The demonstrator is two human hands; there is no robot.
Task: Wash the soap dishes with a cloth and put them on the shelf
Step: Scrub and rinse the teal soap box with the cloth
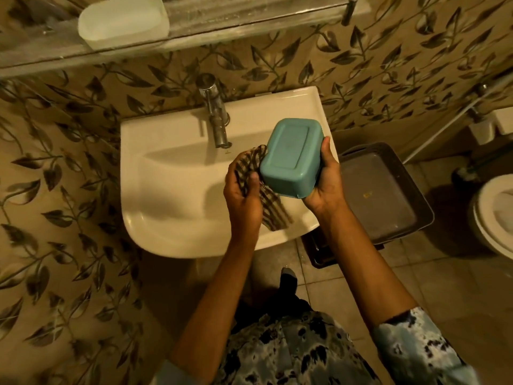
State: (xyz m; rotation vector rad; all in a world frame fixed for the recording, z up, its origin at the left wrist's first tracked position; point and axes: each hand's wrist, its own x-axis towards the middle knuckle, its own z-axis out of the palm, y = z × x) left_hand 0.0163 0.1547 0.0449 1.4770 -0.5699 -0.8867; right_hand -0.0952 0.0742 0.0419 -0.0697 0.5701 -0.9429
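My right hand (324, 187) grips a teal plastic soap dish (291, 157), bottom side up, above the right part of the white sink (155, 207). My left hand (243, 198) holds a checked brown cloth (273, 209) bunched against the dish's left side; the cloth's loose end hangs down over the basin. A white soap dish (122, 20) rests on the glass shelf (249, 20) at the upper left, above the sink.
A chrome tap (215, 115) stands at the back of the sink. A dark square bin (380, 193) sits on the floor to the right, with a toilet (494, 215) at the far right edge. Leaf-patterned tiles cover the wall.
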